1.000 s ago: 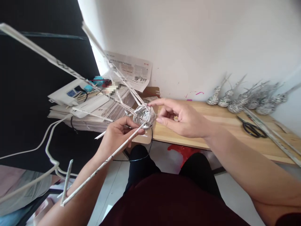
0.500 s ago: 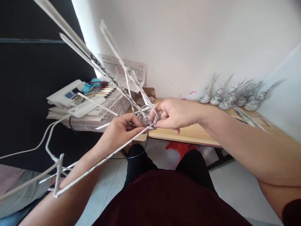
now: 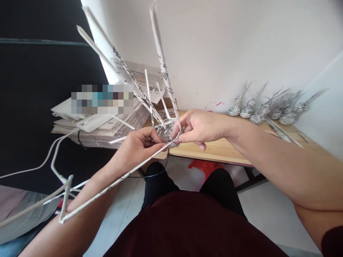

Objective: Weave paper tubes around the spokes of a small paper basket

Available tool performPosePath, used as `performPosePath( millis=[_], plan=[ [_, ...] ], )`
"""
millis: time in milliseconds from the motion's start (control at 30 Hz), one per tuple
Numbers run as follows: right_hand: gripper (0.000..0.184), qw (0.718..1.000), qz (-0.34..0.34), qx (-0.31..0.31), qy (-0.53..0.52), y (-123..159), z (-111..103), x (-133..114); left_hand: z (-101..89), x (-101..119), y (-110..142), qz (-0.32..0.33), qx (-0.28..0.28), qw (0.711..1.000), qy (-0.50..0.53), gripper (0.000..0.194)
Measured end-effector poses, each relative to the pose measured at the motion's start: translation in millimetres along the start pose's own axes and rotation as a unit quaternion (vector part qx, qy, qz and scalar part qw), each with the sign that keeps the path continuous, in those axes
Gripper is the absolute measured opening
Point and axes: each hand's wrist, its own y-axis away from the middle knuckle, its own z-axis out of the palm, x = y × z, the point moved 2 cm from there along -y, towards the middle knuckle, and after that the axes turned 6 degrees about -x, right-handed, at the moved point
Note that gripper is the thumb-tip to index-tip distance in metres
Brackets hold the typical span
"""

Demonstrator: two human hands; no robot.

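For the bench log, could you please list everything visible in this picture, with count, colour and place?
woven paper piece: one, grey-white newsprint, held between both hands above the table edge
paper tubes: several, white with print, fanning up and out from the woven piece
finished woven pieces: a row, exact count unclear, grey-white, on the table by the wall
table: one, light wood, against the white wall
newspaper stack: one, white-grey, left of the table
red object: one, on the floor under the table
left hand: grips the woven piece
right hand: pinches one tube at the woven piece
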Motion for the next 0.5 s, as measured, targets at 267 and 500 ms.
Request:
performPosePath(
  millis=[267,500],
  plan=[
    [0.016,1.000,0.008,0.006,-0.002,-2.5,1.6,0.6,0.4,-2.6,-1.3,0.001,-0.010,1.000,0.016,0.029],
    [0.018,1.000,0.000,0.003,-0.017,-2.1,3.4,0.8,-0.5,-0.2,0.0,0.001,-0.015,1.000,-0.003,0.029]
  ],
)
